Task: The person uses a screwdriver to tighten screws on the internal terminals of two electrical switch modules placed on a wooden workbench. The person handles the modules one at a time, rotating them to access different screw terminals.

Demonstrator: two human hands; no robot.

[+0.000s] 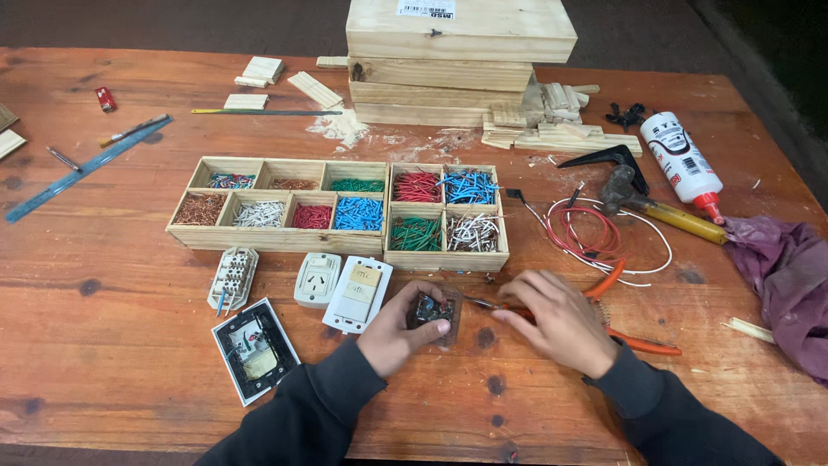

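The left hand grips a small dark switch module; the right hand clamps a thin screwdriver, seemingly working its screw.

table: reddish-brown wood, planked, dark knots, slight satin sheen. compartment trays: pale unfinished wood, matt, holding plastic-sheathed wire offcuts and bare copper-coloured strands. stacked boards: raw light timber, matt, with a paper label on top; wood offcuts and sawdust alongside. switch and socket modules: smooth white plastic, semi-gloss. pliers: glossy orange plastic grips, metal tip. hammer: dull dark metal head, yellowish lacquered handle. glue bottle: smooth white plastic, red nozzle. cloth: purple fabric, crumpled, matt. ruler: blue-grey, matt. wire coil: red and white plastic insulation, glossy. sleeves: dark knitted fabric, matt.
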